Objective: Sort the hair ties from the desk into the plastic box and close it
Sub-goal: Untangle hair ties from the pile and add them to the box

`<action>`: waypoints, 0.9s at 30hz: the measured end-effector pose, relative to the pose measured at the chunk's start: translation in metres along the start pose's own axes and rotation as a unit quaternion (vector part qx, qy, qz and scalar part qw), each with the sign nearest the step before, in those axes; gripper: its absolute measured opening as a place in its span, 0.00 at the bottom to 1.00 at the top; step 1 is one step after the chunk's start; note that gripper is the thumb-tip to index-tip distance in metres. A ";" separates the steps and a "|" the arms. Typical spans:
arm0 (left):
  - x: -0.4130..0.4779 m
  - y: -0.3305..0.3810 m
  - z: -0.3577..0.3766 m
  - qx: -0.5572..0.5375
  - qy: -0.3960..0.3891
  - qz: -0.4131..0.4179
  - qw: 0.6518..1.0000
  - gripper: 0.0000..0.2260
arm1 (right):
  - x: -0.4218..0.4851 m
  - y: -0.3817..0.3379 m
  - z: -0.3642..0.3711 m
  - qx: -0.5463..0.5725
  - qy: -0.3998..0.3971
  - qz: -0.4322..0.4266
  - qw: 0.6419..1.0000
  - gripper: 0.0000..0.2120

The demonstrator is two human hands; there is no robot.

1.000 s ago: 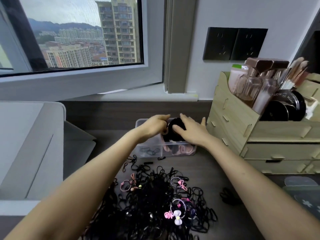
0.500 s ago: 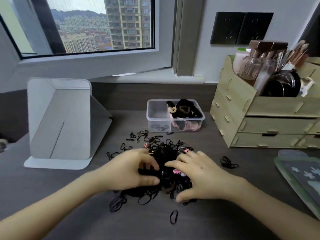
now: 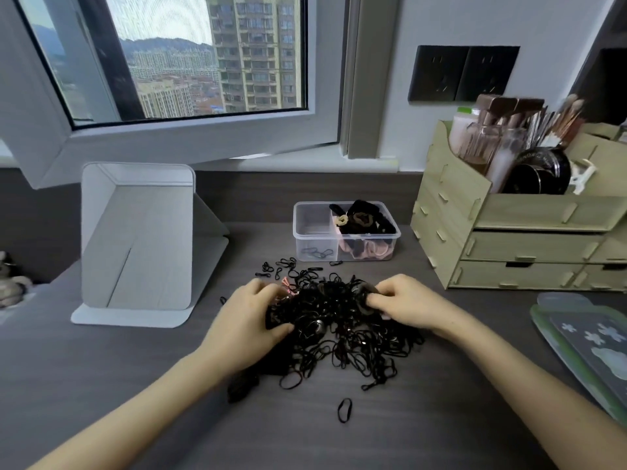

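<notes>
Desk (image 3: 441, 418): dark wood grain, fills the lower view on my feed. Window (image 3: 203, 56) behind it, sash swung inward, tower blocks outside. Organizer (image 3: 529, 245), pale wood with drawers, stands back right; brushes and jars crowd its top bin. White stand (image 3: 142, 245) back left, folded upright on its own foot. Green-edged mat (image 3: 590, 347) lies at the right edge, partly out of frame. Pile (image 3: 339, 327) of thin black hair ties sprawls mid-desk, a few pink bits showing at its far left; strays trail from it toward the box. Box (image 3: 312, 222), clear plastic, two compartments, top open, sits behind the pile and just left of the organizer, apart from both. Its left compartment holds a few thin ties (image 3: 317, 253) on the floor; its right compartment is heaped above the rim with scrunchies (image 3: 363, 218), black, tan and pink. Left hand (image 3: 247, 320) is on the pile's left side, fingers curled over the top, thumb tucked in low, gripping a clump of the tangle. Right hand (image 3: 407, 303) is at the pile's right side, fingers bent inward, tips pinching a thick tie (image 3: 364, 300) that lies in the heap; I can't tell whether it's lifted clear. Both forearms reach in from the bottom edge. A dark scrunchie (image 3: 242, 385) lies on the desk by the left wrist. One lone tie (image 3: 344, 410) sits by itself nearest me, well clear of the pile.
</notes>
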State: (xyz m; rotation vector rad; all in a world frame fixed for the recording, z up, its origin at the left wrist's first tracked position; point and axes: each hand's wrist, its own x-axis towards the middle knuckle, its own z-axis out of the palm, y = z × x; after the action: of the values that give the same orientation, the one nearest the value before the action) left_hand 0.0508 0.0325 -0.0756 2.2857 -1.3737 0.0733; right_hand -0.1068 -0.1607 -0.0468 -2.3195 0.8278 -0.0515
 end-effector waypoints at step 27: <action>-0.001 -0.006 -0.024 -0.031 -0.041 -0.007 0.999 0.08 | -0.011 -0.012 -0.009 -0.031 0.029 -0.067 0.997 0.11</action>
State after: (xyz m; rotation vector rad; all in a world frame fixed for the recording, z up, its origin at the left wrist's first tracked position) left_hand 0.0597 0.0460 -0.0573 2.2686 -1.3794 -0.0675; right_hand -0.1112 -0.1531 -0.0305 -2.4400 0.7094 -0.1530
